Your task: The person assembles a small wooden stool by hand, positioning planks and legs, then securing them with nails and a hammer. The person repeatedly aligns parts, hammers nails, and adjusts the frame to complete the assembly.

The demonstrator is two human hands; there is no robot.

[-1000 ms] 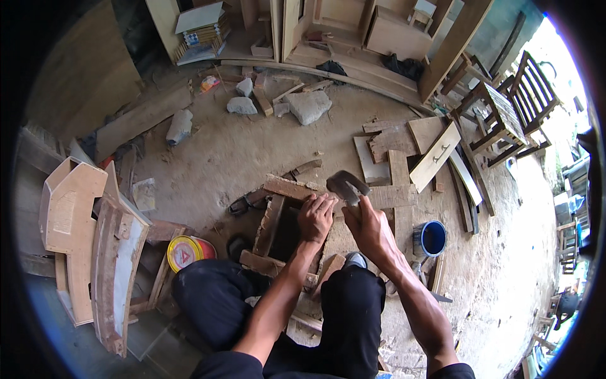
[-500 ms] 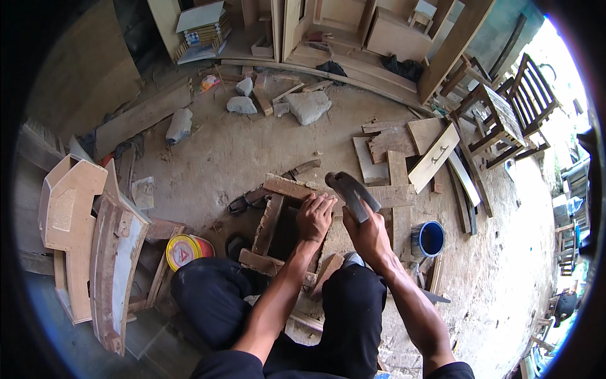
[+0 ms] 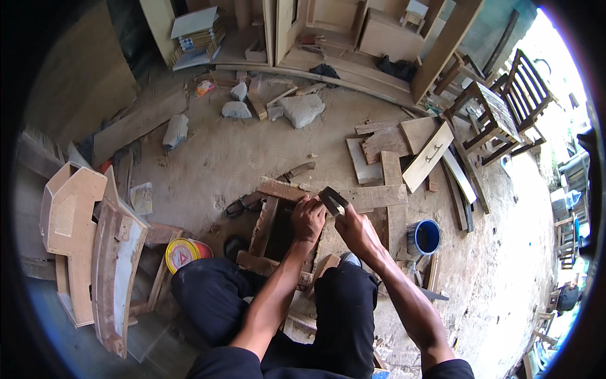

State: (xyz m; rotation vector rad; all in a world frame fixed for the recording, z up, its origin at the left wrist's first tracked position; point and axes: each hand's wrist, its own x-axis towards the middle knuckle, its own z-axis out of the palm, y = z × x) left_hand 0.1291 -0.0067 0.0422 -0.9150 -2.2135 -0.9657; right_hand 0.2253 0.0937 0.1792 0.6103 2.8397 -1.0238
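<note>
In my right hand (image 3: 355,231) is a hammer (image 3: 332,201), gripped close to its dark metal head. That head is beside the fingers of my left hand (image 3: 308,220), over the far right corner of a small box-like wooden frame (image 3: 265,222). My left fingers are curled and pressed together at that corner; whatever they pinch is hidden. The frame stands on the ground between my knees, made of rough brown pieces around a dark hollow. A long plank (image 3: 377,196) lies just right of the hammer head.
A blue bucket (image 3: 423,237) stands right of my knee, with a saw blade (image 3: 434,295) nearby. At left are a yellow-lidded can (image 3: 182,255) and a curved wooden piece (image 3: 120,265). Stone chunks (image 3: 303,110) lie ahead; scrap boards (image 3: 429,158) and a slatted chair (image 3: 527,91) are at right.
The hammer has swung down and left, from raised above my right hand to close by my left fingers. My left hand stays at the frame's corner. The whole view has shifted slightly.
</note>
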